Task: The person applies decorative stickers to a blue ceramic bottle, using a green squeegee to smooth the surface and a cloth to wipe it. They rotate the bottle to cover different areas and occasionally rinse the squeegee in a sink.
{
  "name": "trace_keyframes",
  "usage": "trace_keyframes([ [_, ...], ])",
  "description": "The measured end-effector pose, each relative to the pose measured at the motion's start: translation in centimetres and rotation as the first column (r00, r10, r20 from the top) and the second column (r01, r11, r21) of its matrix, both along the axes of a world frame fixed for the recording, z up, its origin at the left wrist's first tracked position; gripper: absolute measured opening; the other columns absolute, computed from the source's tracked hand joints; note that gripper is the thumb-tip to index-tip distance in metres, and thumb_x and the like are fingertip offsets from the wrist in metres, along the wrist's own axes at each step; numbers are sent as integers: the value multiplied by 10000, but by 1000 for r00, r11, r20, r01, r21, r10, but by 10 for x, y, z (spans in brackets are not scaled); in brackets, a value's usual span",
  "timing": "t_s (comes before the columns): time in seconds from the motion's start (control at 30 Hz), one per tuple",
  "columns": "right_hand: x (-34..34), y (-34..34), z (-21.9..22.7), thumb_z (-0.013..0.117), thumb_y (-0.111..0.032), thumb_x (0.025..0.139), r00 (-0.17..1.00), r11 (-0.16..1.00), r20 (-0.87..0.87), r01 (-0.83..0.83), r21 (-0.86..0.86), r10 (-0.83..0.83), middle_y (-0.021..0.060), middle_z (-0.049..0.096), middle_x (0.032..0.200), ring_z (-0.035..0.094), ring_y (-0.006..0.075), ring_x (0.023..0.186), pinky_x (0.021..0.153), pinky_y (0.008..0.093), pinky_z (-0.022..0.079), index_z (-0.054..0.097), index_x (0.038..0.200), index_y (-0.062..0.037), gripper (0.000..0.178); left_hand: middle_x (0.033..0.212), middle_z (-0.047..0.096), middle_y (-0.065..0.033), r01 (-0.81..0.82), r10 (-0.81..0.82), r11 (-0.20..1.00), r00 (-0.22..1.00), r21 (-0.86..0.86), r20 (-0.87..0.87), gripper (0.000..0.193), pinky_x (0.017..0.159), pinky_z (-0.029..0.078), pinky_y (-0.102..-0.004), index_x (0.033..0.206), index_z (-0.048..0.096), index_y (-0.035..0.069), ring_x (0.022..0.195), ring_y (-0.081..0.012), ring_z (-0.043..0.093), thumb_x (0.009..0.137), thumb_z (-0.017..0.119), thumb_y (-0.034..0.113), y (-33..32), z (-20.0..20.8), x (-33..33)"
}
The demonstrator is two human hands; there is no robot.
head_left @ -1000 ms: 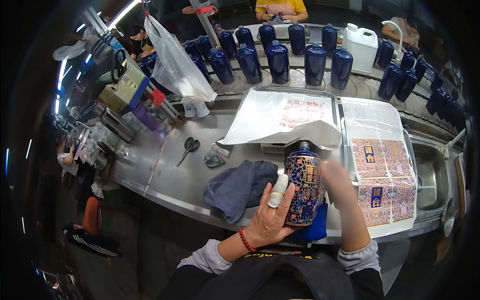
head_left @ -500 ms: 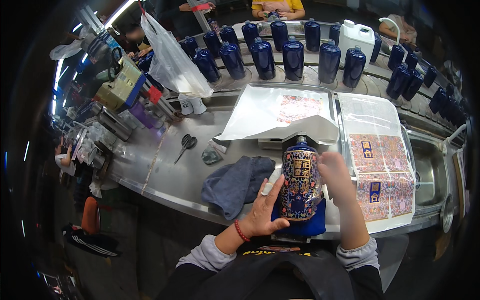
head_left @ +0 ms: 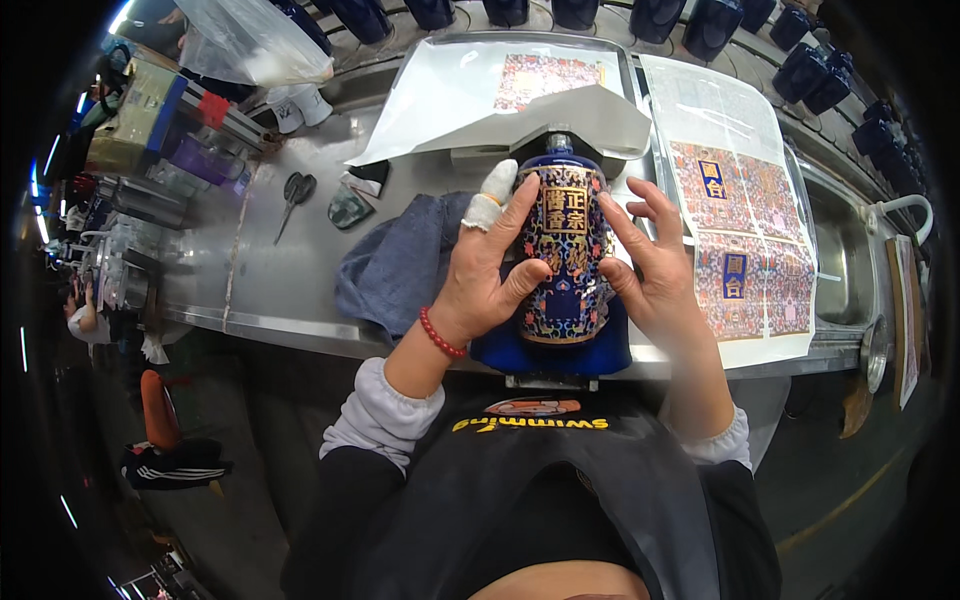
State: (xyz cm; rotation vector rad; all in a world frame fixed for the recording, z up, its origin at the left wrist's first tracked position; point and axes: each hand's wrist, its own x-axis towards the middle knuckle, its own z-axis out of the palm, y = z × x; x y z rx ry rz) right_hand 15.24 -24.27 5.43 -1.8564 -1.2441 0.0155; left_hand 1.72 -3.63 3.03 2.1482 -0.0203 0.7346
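A dark blue bottle (head_left: 563, 265) with a colourful floral decal and gold lettering lies tilted, its neck pointing away from me. Under its base is a blue cloth pad (head_left: 612, 352) at the table's edge. My left hand (head_left: 485, 270), two fingers wrapped in white covers, rests spread fingertips along the bottle's left side. On the opposite side my right hand (head_left: 655, 255) has its fingers apart, index finger and thumb at the decal's right edge. Neither hand wraps around the bottle. The undersides of the fingertips are hidden.
A grey-blue cloth (head_left: 395, 265), scissors (head_left: 293, 203) and a green scraper-like piece (head_left: 349, 208) lie left on the metal table. Beyond the bottle is a tray with white paper (head_left: 440, 100). Right are decal sheets (head_left: 740, 215) and a sink (head_left: 848, 240). Blue bottles (head_left: 713, 30) line the back.
The head view has tipped down, so the scene sits higher. My right hand has come from the bottle's side onto its front edge. My left fingers have slid up toward the bottle's shoulder.
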Motion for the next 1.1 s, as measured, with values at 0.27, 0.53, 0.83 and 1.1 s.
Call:
trace_keyframes([
  [0.27, 0, 5, 2, 768, -322, 902, 996, 997, -60, -72, 4, 73, 219, 406, 1505, 542, 327, 1161, 1018, 438, 486, 566, 1470, -134, 632, 1567, 373, -310, 1, -1, 1000, 1000, 27, 8, 839, 1204, 268, -477, 1542, 438, 31, 1459, -454, 361, 962, 592, 617, 0, 3, 3],
  [0.53, 5, -6, 8, 666, -534, 942, 982, 977, -75, -180, -114, 172, 214, 346, 1567, 527, 370, 1270, 1064, 463, 461, 463, 1538, -83, 775, 1565, 362, -329, 116, -120, 990, 992, 86, 46, 942, 1209, 262, -475, 1542, 436, 35, 1465, -468, 352, 907, 589, 714, 16, -4, 0],
  [0.83, 2, -8, 3, 785, -605, 783, 967, 954, -94, -251, -165, 238, 221, 292, 1613, 505, 391, 1358, 1121, 487, 430, 384, 1580, -90, 1030, 1593, 321, -308, 207, -215, 944, 977, 256, 3, 1100, 1207, 252, -515, 1587, 358, 86, 1468, -483, 316, 769, 748, 710, 27, -5, 2],
  [1.1, 3, -11, 6, 803, -612, 747, 971, 946, -76, -239, -219, 228, 237, 283, 1622, 442, 425, 1417, 1161, 496, 391, 359, 1591, -101, 1082, 1595, 300, -323, 204, -207, 941, 978, 271, -19, 1114, 1195, 257, -516, 1596, 339, 86, 1433, -500, 341, 756, 775, 675, 27, -2, 0],
])
